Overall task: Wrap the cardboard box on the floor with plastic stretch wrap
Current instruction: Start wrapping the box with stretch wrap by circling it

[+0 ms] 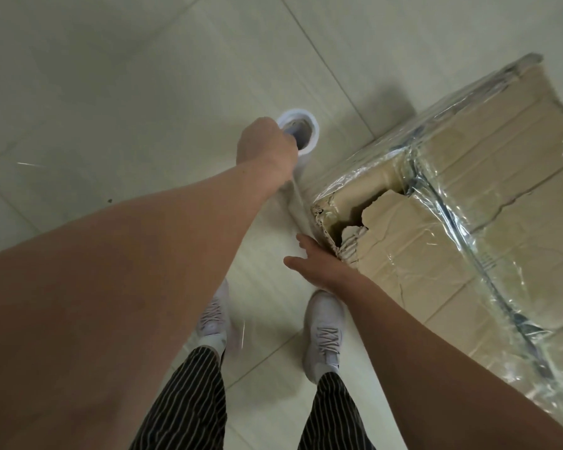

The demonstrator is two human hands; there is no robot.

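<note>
on the floor (143,76) at right, cardboard box (468,222), stiff yet torn at its near corner, part-wrapped; left hand (267,147) gripping the light roll (306,131), seemingly by its core, right hand (319,264) open against thin clingy film (298,203) there.

box (462,203) right on floor (111,92) | roll (301,131) left of box | feet (322,332) nearest the camera
</note>
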